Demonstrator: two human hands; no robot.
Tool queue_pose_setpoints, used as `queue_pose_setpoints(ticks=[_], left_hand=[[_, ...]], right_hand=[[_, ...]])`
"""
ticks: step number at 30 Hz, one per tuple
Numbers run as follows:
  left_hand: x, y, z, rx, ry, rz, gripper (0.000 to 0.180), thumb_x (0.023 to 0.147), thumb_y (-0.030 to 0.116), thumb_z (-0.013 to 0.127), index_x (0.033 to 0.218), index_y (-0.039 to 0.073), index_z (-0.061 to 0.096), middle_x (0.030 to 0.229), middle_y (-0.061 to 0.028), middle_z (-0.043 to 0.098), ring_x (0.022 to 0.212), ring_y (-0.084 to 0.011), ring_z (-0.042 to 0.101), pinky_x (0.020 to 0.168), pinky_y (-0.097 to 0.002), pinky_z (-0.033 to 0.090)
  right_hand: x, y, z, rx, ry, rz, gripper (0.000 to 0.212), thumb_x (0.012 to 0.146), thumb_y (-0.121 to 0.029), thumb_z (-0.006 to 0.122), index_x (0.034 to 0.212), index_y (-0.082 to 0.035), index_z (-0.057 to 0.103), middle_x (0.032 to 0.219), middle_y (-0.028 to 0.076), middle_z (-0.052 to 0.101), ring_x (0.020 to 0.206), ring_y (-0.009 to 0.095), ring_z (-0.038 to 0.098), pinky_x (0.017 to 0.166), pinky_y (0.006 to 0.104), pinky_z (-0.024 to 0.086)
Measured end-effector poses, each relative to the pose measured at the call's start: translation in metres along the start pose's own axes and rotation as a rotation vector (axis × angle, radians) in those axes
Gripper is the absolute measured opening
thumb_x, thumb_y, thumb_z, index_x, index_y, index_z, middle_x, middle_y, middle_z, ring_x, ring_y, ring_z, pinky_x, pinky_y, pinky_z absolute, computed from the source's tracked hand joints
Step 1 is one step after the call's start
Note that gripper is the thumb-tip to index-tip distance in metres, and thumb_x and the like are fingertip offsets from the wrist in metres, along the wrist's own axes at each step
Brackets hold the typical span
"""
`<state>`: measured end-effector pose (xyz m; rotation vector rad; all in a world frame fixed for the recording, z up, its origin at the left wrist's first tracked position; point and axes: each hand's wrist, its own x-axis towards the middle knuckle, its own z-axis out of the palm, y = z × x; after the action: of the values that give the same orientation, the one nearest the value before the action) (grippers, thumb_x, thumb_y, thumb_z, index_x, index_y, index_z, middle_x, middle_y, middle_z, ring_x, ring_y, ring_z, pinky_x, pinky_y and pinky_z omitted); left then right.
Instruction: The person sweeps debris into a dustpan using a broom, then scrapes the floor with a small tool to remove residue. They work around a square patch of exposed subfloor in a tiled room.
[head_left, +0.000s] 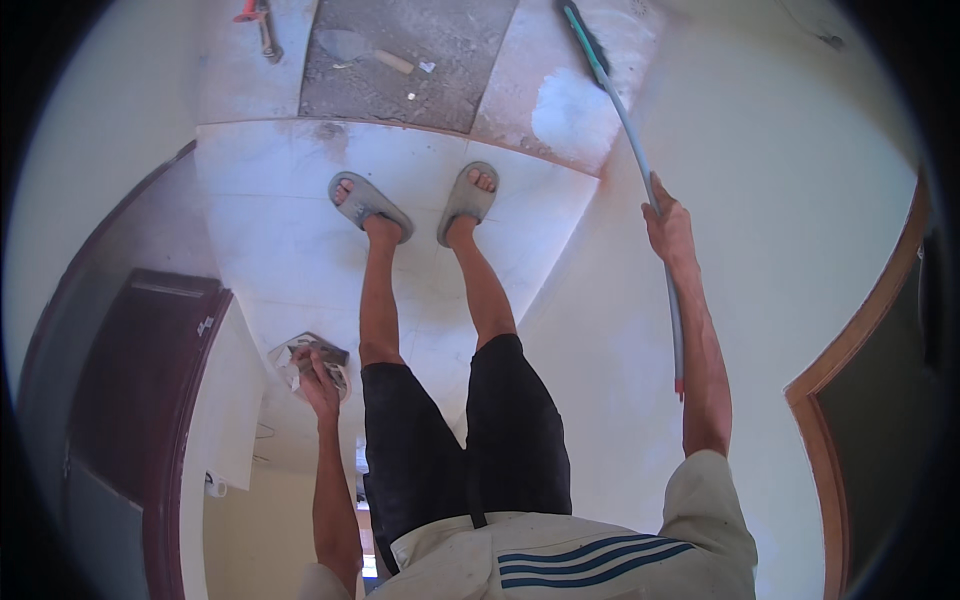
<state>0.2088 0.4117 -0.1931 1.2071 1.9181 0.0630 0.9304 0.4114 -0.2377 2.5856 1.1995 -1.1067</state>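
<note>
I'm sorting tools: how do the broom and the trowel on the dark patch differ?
The broom is long; the trowel is shorter. The right hand holds the broom, while the trowel lies on the dark patch. The broom's handle is grey, the trowel's tan. Both have handles.

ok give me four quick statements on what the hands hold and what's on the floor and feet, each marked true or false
1. The right hand grips the grey shaft of a broom. True.
2. The left hand is empty. False: it holds a pale and dark object whose kind is unclear.
3. A trowel lies on the rough grey patch. True.
4. Both feet are bare. False: they wear grey open-toed slippers.
</note>
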Motion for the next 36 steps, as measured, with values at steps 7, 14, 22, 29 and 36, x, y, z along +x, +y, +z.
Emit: queue_pose_setpoints(ticks=[7,14,22,29,36], left_hand=[[0.152,-0.063,0.076,0.058,-0.049,0.110,0.037,0.116,0.025,0.052,0.137,-0.005,0.053,0.123,-0.0213,0.063,0.116,-0.0296,0.061,0.106,-0.0420,0.048],[0.245,-0.110,0.151,0.036,-0.012,-0.005,0.033,0.115,0.021,0.052,0.137,-0.004,0.054,0.117,-0.0223,0.066,0.107,-0.0322,0.065,0.099,-0.0431,0.052],[0.289,-0.146,0.204,0.201,0.004,-0.055,0.040,0.113,0.020,0.053,0.141,-0.008,0.047,0.134,-0.0345,0.066,0.127,-0.0514,0.063,0.102,-0.0547,0.052],[0.308,-0.171,0.232,0.172,-0.020,-0.186,0.042,0.112,0.021,0.054,0.141,-0.007,0.046,0.136,-0.0328,0.066,0.128,-0.0502,0.064,0.105,-0.0536,0.052],[0.328,-0.173,0.247,0.204,-0.046,-0.139,0.042,0.111,0.022,0.055,0.139,-0.008,0.044,0.134,-0.0361,0.065,0.127,-0.0540,0.062,0.103,-0.0568,0.051]], right_hand=[[0.105,0.046,-0.032,-0.462,0.110,0.185,0.069,0.102,-0.007,0.062,0.167,-0.026,0.044,0.086,0.022,0.077,0.073,0.042,0.073,0.071,0.0558,0.057],[0.065,0.025,-0.060,-0.432,0.161,-0.315,0.061,0.107,-0.007,0.062,0.165,-0.017,0.046,0.112,0.023,0.076,0.074,0.035,0.075,0.070,0.0533,0.061],[0.089,0.015,-0.037,-0.311,-0.026,-0.189,0.063,0.107,-0.006,0.062,0.166,-0.012,0.042,0.110,0.030,0.077,0.091,0.037,0.079,0.077,0.0536,0.060],[0.048,0.010,-0.028,-0.344,0.195,0.194,0.062,0.107,-0.010,0.066,0.165,-0.011,0.045,0.130,0.028,0.074,0.110,0.028,0.078,0.095,0.0444,0.062],[0.017,-0.047,0.008,-0.118,-0.101,0.216,0.061,0.107,-0.008,0.065,0.165,-0.006,0.046,0.116,0.020,0.080,0.079,0.019,0.061,0.083,0.0356,0.058]])
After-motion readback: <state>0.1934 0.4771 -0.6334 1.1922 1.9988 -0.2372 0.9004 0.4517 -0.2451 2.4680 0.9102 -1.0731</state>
